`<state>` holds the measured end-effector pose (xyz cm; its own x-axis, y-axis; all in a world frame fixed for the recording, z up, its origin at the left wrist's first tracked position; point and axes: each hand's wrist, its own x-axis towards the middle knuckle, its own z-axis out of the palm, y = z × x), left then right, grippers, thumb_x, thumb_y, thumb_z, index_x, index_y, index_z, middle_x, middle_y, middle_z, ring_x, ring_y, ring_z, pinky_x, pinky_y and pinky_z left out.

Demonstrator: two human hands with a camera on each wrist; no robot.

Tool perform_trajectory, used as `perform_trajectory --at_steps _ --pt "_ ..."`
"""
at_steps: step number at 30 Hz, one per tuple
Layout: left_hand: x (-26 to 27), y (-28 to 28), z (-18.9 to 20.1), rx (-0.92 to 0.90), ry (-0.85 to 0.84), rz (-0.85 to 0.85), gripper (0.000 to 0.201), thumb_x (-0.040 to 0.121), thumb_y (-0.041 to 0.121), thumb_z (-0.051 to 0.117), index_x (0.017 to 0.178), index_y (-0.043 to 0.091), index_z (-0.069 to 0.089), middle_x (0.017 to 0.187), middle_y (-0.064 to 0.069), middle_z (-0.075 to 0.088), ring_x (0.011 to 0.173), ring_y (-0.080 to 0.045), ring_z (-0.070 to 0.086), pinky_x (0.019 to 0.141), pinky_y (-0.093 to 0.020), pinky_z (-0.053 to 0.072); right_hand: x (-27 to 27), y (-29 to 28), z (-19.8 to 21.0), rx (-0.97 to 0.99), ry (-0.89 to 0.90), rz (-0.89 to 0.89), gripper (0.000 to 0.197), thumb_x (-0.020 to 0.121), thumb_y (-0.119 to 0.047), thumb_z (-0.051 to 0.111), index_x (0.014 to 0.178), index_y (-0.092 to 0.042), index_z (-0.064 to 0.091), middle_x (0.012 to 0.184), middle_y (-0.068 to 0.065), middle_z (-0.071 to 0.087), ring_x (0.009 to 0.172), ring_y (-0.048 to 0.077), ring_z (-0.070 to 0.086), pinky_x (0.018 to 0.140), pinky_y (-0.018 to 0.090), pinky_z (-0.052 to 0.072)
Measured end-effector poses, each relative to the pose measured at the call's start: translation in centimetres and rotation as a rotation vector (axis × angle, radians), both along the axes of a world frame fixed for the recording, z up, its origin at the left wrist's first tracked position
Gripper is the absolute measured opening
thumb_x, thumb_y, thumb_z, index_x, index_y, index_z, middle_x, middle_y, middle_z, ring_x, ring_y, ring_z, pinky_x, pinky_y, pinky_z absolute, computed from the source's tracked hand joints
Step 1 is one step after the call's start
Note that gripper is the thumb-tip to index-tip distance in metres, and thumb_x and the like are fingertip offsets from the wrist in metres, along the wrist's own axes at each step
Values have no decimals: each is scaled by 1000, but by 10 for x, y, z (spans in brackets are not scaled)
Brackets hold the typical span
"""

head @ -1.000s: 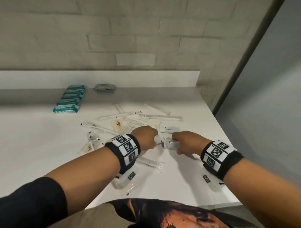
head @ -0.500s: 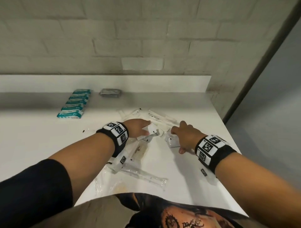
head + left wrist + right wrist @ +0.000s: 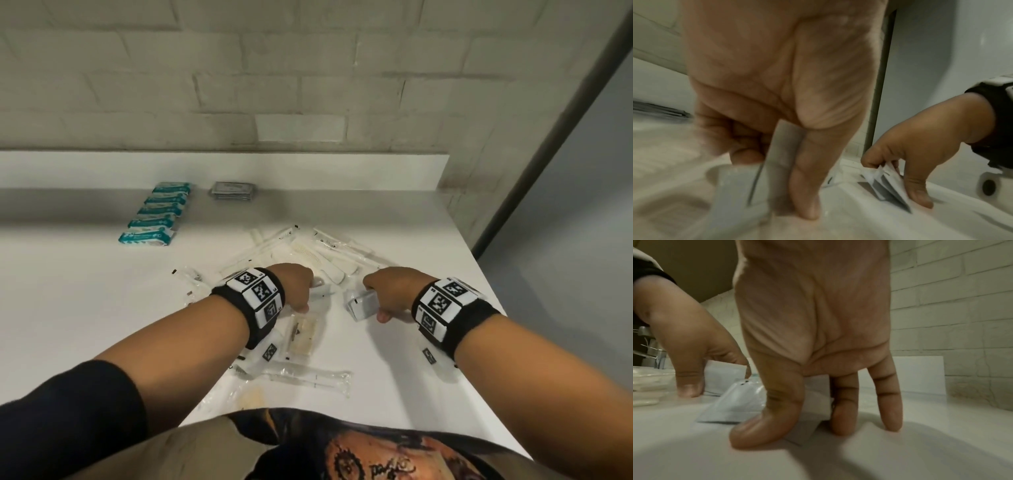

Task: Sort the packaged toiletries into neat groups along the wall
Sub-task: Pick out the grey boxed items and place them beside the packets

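Moved since half a second ago: both hands drawn nearer the body. Left hand (image 3: 297, 287) pinches a flat white sachet (image 3: 784, 155) upright on the tabletop (image 3: 102, 308). Right hand (image 3: 394, 289) grips a small stack of white sachets (image 3: 363, 305), thumb and fingertips on the tabletop. Teal packets (image 3: 156, 214) and grey packets (image 3: 233, 190) lie grouped by the wall.

Plenty of bare surface (image 3: 85, 301) off to the left and along the right edge, so the hands could slide through there. Straight ahead the loose wrapped sticks (image 3: 329, 250) clog the middle, and the teal packets (image 3: 154, 214) and grey sachets (image 3: 232, 190) block the wall (image 3: 308, 85) side.
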<state>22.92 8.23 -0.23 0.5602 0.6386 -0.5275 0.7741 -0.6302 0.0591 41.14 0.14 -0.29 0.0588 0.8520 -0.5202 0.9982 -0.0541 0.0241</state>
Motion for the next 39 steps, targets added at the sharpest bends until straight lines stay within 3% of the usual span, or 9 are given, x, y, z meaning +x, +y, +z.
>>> perform_trajectory --at_steps 4,8,12,15,18,21,27,33,39 --pt "-5 -9 3 72 -206 119 22 87 27 57 104 14 52 96 -1 58 88 -21 55 72 -31 43 -3 -10 -4 55 64 -61 23 89 -24 57 109 -15 51 108 7 60 92 23 58 75 32 46" --pt "-22 -14 10 15 -694 392 34 93 39 53 116 16 62 112 -2 64 101 -22 60 84 -31 46 -9 -16 10 356 550 -414 25 90 -17 60 114 -16 53 103 3 58 84 21 59 66 30 49" --pt "-36 -30 18 -523 -1322 630 33 99 38 47 109 16 68 110 -7 69 102 -23 64 88 -34 49 -45 -23 42 604 1172 -590 18 87 -7 64 96 -15 50 95 13 66 72 21 61 63 30 52" --pt "-46 -41 28 -964 -1574 683 40 101 34 39 124 7 59 121 -15 65 109 -31 63 87 -43 56 -74 -26 55 629 1302 -575 11 91 -9 60 89 -14 51 85 9 65 66 20 60 57 28 52" --pt "-64 -46 37 -1086 -1611 615 41 97 27 49 128 0 56 123 -23 62 109 -41 62 94 -53 51 -101 -26 57 673 1299 -588 10 92 -16 61 83 -16 59 70 2 66 55 13 59 52 24 48" --pt "-83 -47 42 -1036 -1616 668 28 91 3 55 118 0 62 110 -20 69 91 -32 70 83 -42 57 -121 -23 54 784 1121 -559 21 87 -21 67 68 -15 61 56 -8 58 48 6 50 52 21 40" --pt "-126 -35 41 -936 -1643 860 23 92 8 59 114 7 64 104 -12 70 90 -27 70 78 -40 57 -154 -17 54 999 1191 -570 25 84 -5 66 72 -21 52 73 -2 60 70 17 58 70 34 48" --pt "-160 -30 47 -1044 -1658 820 27 95 18 55 120 13 62 108 -9 71 91 -24 71 72 -38 58 -187 -10 56 1023 1166 -325 55 72 25 47 63 -26 65 104 -14 55 98 -10 53 85 5 39" --pt "-183 -25 44 -929 -1668 740 34 87 -8 58 118 5 63 109 -17 70 83 -26 71 61 -32 59 -215 11 52 1030 1337 -558 37 96 -3 47 108 -36 60 94 -3 65 82 9 64 75 26 53"
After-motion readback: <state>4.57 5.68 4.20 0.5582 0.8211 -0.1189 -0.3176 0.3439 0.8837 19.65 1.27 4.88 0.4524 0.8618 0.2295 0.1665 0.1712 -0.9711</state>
